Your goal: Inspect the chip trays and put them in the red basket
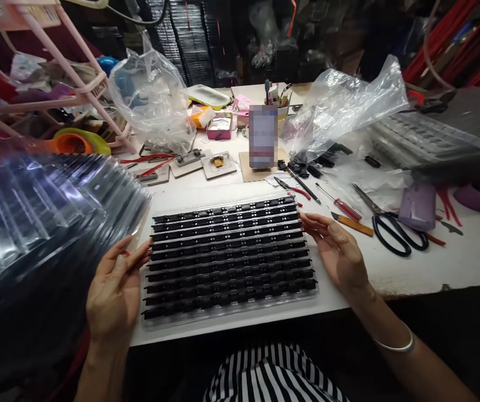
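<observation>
In front of me, a clear plastic tray (172,322) lies on the white table, filled with several rows of black strip-like parts (231,254). Small pale dots show along the strips in the upper rows. My left hand (114,287) is closed at the tray's left edge, thumb and fingers against it. At the upper right edge, the fingers of my right hand (340,254) grip the rim, with the palm off to the side. The fingertips of both hands are partly hidden by the tray and its strips.
Stacked clear trays (55,212) stand close on the left. On the right lie scissors (390,223), an orange-handled knife (352,223), a screwdriver (344,207) and red-handled pliers (294,188). Behind the tray stand a phone (262,137) and plastic bags (151,95). A pink rack (84,84) rises at left.
</observation>
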### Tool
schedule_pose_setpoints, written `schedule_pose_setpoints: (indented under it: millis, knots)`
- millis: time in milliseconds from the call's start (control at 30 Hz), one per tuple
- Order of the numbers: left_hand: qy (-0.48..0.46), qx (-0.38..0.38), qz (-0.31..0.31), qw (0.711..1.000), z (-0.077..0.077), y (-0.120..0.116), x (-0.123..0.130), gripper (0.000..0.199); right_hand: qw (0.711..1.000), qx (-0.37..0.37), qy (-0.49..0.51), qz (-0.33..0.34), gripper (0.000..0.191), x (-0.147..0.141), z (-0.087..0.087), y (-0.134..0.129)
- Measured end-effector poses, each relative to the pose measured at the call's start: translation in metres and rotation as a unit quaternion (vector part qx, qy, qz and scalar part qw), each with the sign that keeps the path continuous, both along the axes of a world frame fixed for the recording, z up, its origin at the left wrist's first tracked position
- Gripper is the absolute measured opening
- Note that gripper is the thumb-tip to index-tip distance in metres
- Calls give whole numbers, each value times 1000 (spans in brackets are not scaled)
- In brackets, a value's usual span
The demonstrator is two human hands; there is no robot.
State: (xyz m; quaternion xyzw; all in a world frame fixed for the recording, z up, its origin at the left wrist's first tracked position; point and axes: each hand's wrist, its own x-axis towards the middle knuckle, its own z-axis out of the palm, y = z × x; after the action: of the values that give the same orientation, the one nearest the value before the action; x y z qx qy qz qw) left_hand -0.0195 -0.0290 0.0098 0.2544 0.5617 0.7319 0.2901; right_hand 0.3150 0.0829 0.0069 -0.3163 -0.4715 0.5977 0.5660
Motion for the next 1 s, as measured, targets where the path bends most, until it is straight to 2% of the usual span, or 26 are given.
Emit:
schedule_pose_setpoints:
  millis: [367, 533, 733, 900, 1000]
  knots:
    - [12, -24, 8, 1000, 4, 3, 3, 25, 1000, 14, 19, 11, 27, 0, 2, 0]
    - [12, -27, 10, 1000, 2, 4, 3, 27, 1000, 3, -2, 15, 25, 0, 4, -1]
    - [18, -16, -17, 1000, -8, 5, -5, 30, 995, -41, -94, 12, 30, -1, -3, 0]
    - [35, -62, -41, 997, -18, 11, -8, 39, 973, -61, -224, 3, 34, -5, -8, 3]
    - [44, -91, -77, 992, -16, 6, -10, 46, 964, -69, -255, 9, 38, -3, -7, 3]
